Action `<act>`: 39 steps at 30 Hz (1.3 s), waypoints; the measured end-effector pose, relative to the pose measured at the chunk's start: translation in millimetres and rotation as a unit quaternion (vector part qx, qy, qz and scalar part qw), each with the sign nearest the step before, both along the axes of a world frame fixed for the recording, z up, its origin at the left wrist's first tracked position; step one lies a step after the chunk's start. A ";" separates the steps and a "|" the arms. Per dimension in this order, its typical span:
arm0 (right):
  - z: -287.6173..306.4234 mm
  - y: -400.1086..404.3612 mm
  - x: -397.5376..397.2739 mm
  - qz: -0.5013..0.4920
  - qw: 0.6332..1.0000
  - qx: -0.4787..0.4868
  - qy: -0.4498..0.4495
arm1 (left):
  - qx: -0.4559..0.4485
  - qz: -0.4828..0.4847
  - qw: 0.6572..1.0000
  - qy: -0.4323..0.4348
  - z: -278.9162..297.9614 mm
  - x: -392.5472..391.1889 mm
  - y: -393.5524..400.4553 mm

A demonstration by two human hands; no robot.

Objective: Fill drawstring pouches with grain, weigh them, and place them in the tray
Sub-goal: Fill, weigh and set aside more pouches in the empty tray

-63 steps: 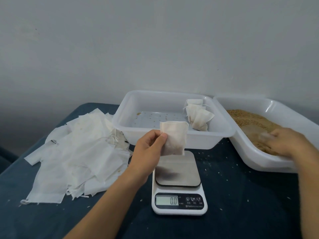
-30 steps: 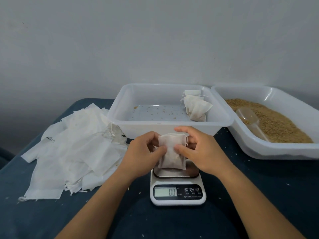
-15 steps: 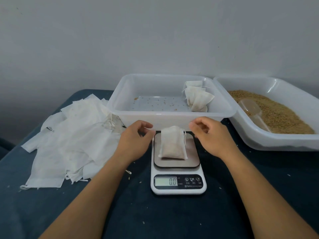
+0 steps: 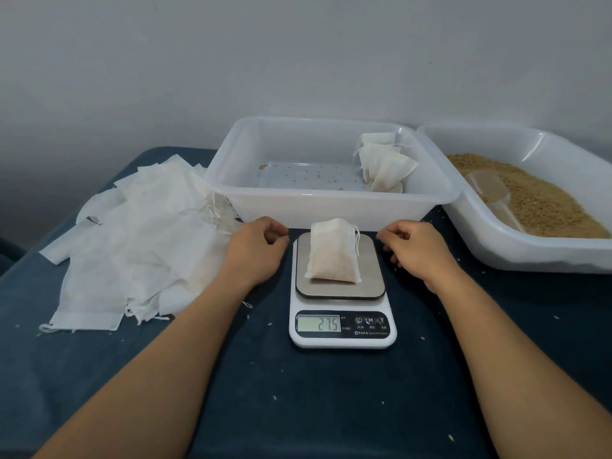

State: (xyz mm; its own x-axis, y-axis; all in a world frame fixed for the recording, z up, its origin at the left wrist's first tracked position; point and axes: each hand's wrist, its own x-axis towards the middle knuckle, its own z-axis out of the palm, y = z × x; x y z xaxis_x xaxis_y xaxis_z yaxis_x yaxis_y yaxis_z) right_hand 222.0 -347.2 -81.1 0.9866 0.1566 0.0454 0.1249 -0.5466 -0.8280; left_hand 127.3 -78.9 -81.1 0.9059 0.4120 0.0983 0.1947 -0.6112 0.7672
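Left arm: I see my bare forearm run up from the lower left edge toward the middle, angled inward.
Left hand (image 4: 256, 251): back facing up at me, fingers loosely curled under, thumb tucked toward the fingertips; I hold nothing.
Right arm: my bare forearm comes up from the lower right edge, angled inward, mirroring the other.
Right hand (image 4: 419, 251): back up, knuckles forward, fingers curled loosely downward; nothing is in my grip.
Spacing: my two hands sit level with each other, well apart, palms turned down and slightly toward one another.
Wrists: both look straight, in line with the forearms.
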 end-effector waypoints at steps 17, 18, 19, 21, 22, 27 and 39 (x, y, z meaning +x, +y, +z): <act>30.8 24.2 -29.2 0.155 0.982 0.023 -0.109 | -0.081 0.017 0.996 -0.045 4.8 -1.8 -6.7; 31.8 27.1 -28.3 0.163 0.980 0.022 -0.114 | -0.090 0.015 0.994 -0.054 6.3 -2.2 -8.3; 32.8 29.9 -27.4 0.166 0.978 0.014 -0.122 | -0.097 0.012 0.993 -0.064 7.8 -2.8 -9.7; 33.9 34.2 -26.9 0.168 0.977 0.004 -0.128 | -0.106 0.005 0.990 -0.089 10.8 -4.4 -12.4; 35.1 36.0 -27.0 0.172 0.977 0.006 -0.123 | -0.110 0.004 0.989 -0.103 12.7 -5.3 -13.6; 43.9 40.3 -27.9 0.190 0.975 -0.015 -0.112 | -0.137 -0.014 0.979 -0.150 21.9 -12.0 -21.3; 75.0 39.3 -55.0 0.175 0.959 0.045 -0.217 | -0.226 -0.139 0.954 -0.137 36.6 -28.0 -33.5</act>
State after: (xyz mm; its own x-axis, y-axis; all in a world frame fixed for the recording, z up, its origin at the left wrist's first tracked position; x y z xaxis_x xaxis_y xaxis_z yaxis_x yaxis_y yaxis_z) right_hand 167.0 -307.8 -6.1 0.7589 0.4516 0.4692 0.6318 -0.3360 -0.6986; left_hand 99.2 -112.4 -44.5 0.9521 0.2152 0.2171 -0.1735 -0.2041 0.9634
